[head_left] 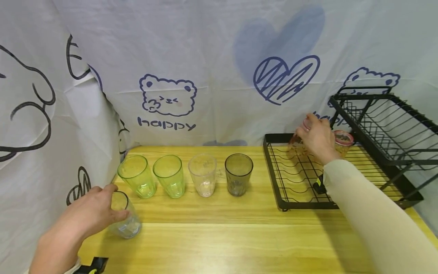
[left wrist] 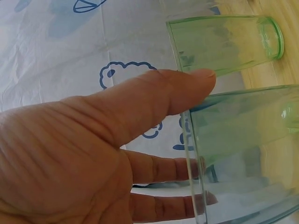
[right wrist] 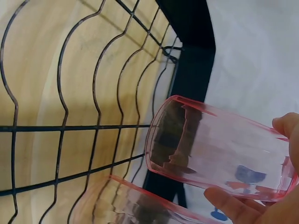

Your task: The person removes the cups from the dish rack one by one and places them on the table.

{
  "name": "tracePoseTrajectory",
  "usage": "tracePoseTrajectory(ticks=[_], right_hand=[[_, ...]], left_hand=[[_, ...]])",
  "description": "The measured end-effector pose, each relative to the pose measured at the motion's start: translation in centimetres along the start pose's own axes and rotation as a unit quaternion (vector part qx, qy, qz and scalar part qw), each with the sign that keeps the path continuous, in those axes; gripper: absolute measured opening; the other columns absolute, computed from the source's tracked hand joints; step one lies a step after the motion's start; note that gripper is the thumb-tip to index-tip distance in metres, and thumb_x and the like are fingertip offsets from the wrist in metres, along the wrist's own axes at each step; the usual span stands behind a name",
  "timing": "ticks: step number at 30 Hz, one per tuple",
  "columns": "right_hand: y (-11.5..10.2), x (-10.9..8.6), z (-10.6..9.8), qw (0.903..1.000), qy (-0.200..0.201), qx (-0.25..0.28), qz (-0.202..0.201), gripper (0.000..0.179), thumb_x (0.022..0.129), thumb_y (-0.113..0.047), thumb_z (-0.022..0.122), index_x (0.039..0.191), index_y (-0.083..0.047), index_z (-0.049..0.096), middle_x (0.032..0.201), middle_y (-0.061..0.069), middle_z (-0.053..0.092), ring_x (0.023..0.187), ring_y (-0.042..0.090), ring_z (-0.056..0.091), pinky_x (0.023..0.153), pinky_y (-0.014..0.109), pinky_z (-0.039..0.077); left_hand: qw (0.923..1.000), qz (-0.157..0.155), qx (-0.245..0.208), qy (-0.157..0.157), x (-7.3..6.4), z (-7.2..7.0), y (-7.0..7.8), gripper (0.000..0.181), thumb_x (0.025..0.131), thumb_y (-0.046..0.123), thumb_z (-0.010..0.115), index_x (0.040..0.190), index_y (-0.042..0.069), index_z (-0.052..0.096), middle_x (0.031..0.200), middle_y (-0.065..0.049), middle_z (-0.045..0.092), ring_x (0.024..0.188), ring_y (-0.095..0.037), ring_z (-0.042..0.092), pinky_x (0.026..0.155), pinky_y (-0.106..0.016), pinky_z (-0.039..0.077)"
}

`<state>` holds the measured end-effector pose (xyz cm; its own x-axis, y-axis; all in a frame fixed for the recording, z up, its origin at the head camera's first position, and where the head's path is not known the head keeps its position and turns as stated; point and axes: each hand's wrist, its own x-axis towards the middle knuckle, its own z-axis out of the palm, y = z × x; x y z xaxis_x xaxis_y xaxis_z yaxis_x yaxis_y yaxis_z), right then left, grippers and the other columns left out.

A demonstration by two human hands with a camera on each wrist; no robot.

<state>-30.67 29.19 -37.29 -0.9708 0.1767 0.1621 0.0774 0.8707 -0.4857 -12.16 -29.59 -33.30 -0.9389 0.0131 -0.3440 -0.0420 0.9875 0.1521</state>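
At the left of the table, my left hand [head_left: 89, 211] holds a clear, faintly blue glass [head_left: 128, 227] by its rim. In the left wrist view the thumb lies along the near side of this glass [left wrist: 243, 158], and two fingers show through its wall. Over the back of the black dish rack, my right hand [head_left: 318, 137] grips a pink glass [right wrist: 219, 144] near one end, thumb on one side and fingers on the other. A second pink glass [right wrist: 140, 205] is close below it at the wires. Another red-rimmed glass [head_left: 343, 140] stands in the rack beyond my right hand.
Two green glasses [head_left: 137, 177] [head_left: 170, 177], a clear glass [head_left: 203, 175] and a smoky grey glass [head_left: 238, 175] stand in a row mid-table. The rack's wire base [head_left: 294, 179] lies on the right, with a raised upper tier [head_left: 386, 129]. A printed cloth [head_left: 219, 57] hangs behind.
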Motion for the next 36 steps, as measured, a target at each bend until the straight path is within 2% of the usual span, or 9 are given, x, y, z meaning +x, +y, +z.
tracePoseTrajectory(ticks=[4,6,11,13,16,19,28,32,36], right_hand=[[-0.2,-0.7,-0.9,0.9998,0.02,-0.002,-0.011,0.073,0.106,-0.044,0.053,0.169,-0.017,0.027,0.156,0.04,0.032,0.124,0.06,0.048,0.1,0.075,0.042],[-0.3,-1.1,-1.3,0.9996,0.027,-0.001,-0.01,0.074,0.105,-0.046,0.053,0.169,-0.017,0.027,0.155,0.04,0.034,0.117,0.057,0.051,0.092,0.072,0.046],[-0.4,-2.2,-2.3,0.9994,0.036,0.0,0.001,0.078,0.105,-0.056,0.051,0.17,-0.022,0.024,0.156,0.038,0.034,0.097,0.047,0.051,0.072,0.061,0.049],[-0.6,-2.6,-2.6,0.9991,0.042,0.001,0.002,0.079,0.104,-0.059,0.049,0.17,-0.024,0.024,0.157,0.036,0.034,0.099,0.048,0.052,0.073,0.063,0.05],[-1.0,-3.3,-3.0,0.9985,0.054,0.001,-0.001,0.078,0.103,-0.062,0.049,0.169,-0.025,0.026,0.157,0.035,0.035,0.104,0.051,0.053,0.08,0.069,0.049],[-1.4,-4.3,-3.4,0.9978,0.065,0.009,-0.012,0.077,0.104,-0.06,0.051,0.168,-0.024,0.03,0.154,0.035,0.04,0.106,0.051,0.053,0.083,0.069,0.047],[-3.1,-7.4,-4.1,0.9935,0.096,0.046,-0.041,0.074,0.103,-0.058,0.057,0.165,-0.022,0.038,0.135,0.031,0.053,0.091,0.039,0.052,0.07,0.05,0.043],[-3.6,-8.6,-4.2,0.9901,0.115,0.066,-0.047,0.072,0.102,-0.057,0.059,0.163,-0.021,0.043,0.128,0.028,0.058,0.094,0.038,0.053,0.071,0.047,0.04],[-3.9,-10.0,-4.2,0.9865,0.122,0.101,-0.042,0.07,0.102,-0.057,0.06,0.162,-0.024,0.045,0.122,0.024,0.059,0.098,0.039,0.055,0.076,0.049,0.042]], left_hand=[[1.0,0.001,0.0,0.0,0.1,0.0,0.1,0.109,0.087,0.066,0.076,0.154,-0.011,0.035,0.138,-0.05,0.042,0.118,-0.068,0.052,0.09,-0.077,0.048],[1.0,0.005,0.002,0.007,0.0,0.1,0.2,0.111,0.087,0.067,0.076,0.154,-0.012,0.035,0.138,-0.051,0.042,0.119,-0.069,0.051,0.092,-0.078,0.047],[0.9983,0.013,0.008,0.056,-0.4,0.1,0.9,0.112,0.09,0.071,0.069,0.153,-0.015,0.036,0.14,-0.053,0.04,0.122,-0.074,0.041,0.1,-0.083,0.038],[0.9966,0.013,0.0,0.082,-0.6,0.0,1.7,0.108,0.092,0.071,0.066,0.153,-0.014,0.037,0.142,-0.051,0.039,0.125,-0.074,0.037,0.103,-0.084,0.034],[0.9933,0.018,-0.025,0.112,-0.8,-0.2,3.5,0.098,0.095,0.067,0.065,0.154,-0.008,0.041,0.147,-0.046,0.04,0.129,-0.07,0.036,0.104,-0.083,0.034],[0.9899,0.043,-0.051,0.126,-0.8,-0.3,5.7,0.091,0.096,0.063,0.066,0.154,-0.004,0.044,0.15,-0.041,0.044,0.134,-0.065,0.038,0.107,-0.08,0.035],[0.9803,0.111,-0.106,0.124,-0.3,-0.1,11.6,0.077,0.097,0.053,0.071,0.151,0.003,0.051,0.153,-0.029,0.052,0.14,-0.055,0.046,0.112,-0.072,0.039],[0.9706,0.143,-0.143,0.13,0.3,0.3,14.1,0.075,0.097,0.05,0.073,0.153,0.005,0.051,0.153,-0.021,0.055,0.141,-0.047,0.049,0.114,-0.066,0.042],[0.9558,0.184,-0.184,0.137,1.4,1.4,16.4,0.074,0.096,0.046,0.076,0.154,0.009,0.05,0.152,-0.016,0.057,0.141,-0.042,0.052,0.114,-0.062,0.045]])
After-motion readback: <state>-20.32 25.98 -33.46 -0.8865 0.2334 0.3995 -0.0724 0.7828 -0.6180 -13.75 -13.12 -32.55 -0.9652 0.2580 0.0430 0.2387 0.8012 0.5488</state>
